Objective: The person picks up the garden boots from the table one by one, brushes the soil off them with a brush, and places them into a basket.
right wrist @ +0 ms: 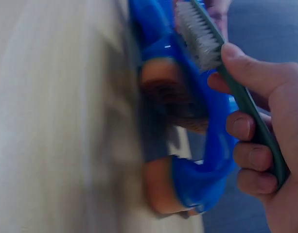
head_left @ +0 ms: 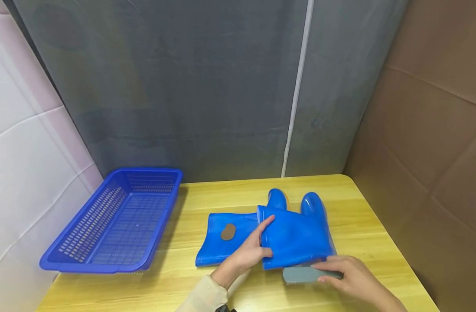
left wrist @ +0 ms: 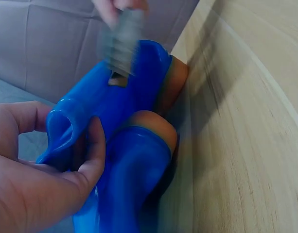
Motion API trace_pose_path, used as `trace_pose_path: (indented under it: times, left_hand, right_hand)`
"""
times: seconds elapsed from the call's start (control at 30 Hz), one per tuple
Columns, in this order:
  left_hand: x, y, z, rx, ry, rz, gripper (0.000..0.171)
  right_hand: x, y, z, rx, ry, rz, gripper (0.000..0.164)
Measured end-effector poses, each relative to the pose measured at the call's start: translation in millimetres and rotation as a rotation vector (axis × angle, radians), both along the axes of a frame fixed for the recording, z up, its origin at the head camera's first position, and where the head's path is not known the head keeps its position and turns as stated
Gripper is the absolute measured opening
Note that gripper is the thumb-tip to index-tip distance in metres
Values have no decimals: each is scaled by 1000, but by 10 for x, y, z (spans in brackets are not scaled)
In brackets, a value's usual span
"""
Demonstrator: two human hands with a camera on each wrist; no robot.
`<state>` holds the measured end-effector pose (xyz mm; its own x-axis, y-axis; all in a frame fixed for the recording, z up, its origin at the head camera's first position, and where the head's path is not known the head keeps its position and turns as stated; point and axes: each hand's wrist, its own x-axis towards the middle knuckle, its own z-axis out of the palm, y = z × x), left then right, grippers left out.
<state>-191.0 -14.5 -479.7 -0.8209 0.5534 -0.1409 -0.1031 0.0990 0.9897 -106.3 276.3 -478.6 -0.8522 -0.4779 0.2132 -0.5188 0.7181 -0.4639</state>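
My left hand point(head_left: 247, 253) grips a blue rubber boot point(head_left: 294, 238) by the rim of its shaft, thumb and fingers on either side of the opening. A scrub brush point(right wrist: 200, 39) with a green handle and white bristles is held in my right hand point(head_left: 351, 275), fingers wrapped round the handle. It is close beside the boot's near side. In the left wrist view, the blurred brush overlaps a small brown patch point(left wrist: 118, 80) on the held boot. A second blue boot point(head_left: 214, 245) lies behind and to the left, partly covered, with a brown patch point(head_left: 228, 232) on its shaft.
A blue plastic basket point(head_left: 156, 242) with perforated walls stands on the left of the wooden table point(head_left: 187, 286). A grey panel point(head_left: 207, 95) rises behind, a brown one point(head_left: 429, 151) on the right and a pale one point(head_left: 31, 143) on the left.
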Motion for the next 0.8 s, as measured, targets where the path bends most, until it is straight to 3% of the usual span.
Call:
trace_pose_path:
  times: [0.13, 0.27, 0.33, 0.63, 0.8]
  left_hand:
    - [6, 4, 21, 26, -17, -11, 94]
    - [8, 1, 34, 42, -31, -4, 95]
    - [5, 0, 35, 43, -33, 2, 95]
    - [-3, -6, 39, 18, -30, 10, 93]
    - [4, -2, 46, 25, -28, 8, 93]
  right_hand:
    - [-12, 1, -88, 81, -121, -39, 32]
    - [7, 16, -134, 74, -188, -68, 33]
    - [18, 32, -132, 39, -179, -66, 30]
    - [38, 90, -47, -41, 31, -67, 24]
    - [50, 97, -89, -81, 15, -41, 24]
